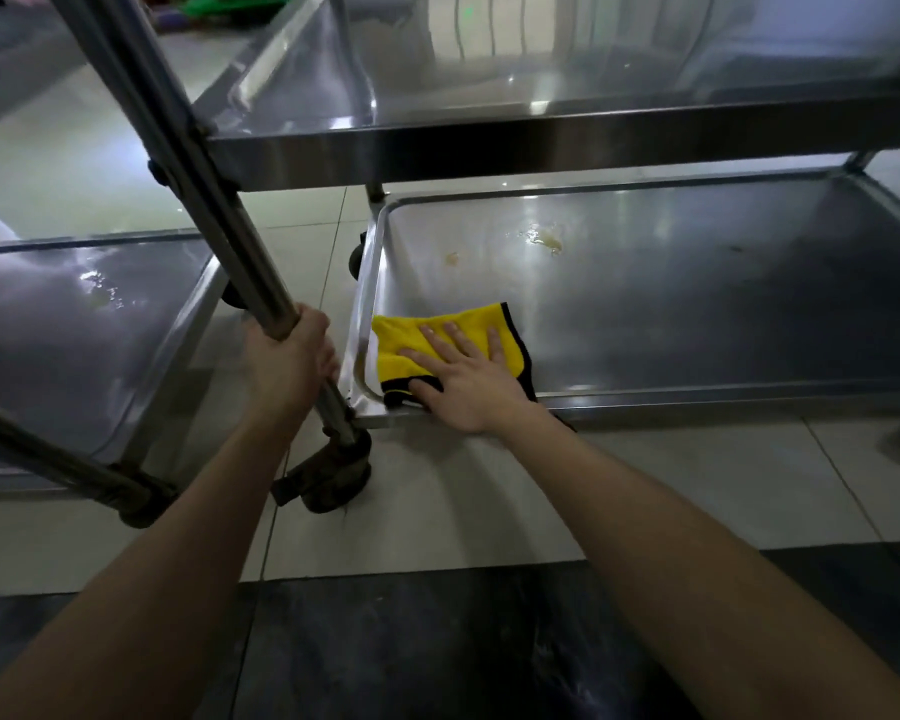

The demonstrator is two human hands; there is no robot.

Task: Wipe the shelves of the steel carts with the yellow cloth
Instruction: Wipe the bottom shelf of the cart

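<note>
A yellow cloth (401,340) with a black edge lies in the near left corner of the bottom shelf (697,304) of the right steel cart. My right hand (463,376) presses flat on the cloth with straight, spread fingers. My left hand (289,356) grips the cart's upright steel post (204,184) just above the caster. Brownish stains (544,239) sit further back on the shelf. The middle shelf (541,85) hangs above it.
A second steel cart's lower shelf (74,324) stands to the left with wet spots on it. Its frame tube (48,454) crosses at the lower left. A black caster (333,475) sits on the pale floor tiles; a dark floor strip (437,641) runs nearest me.
</note>
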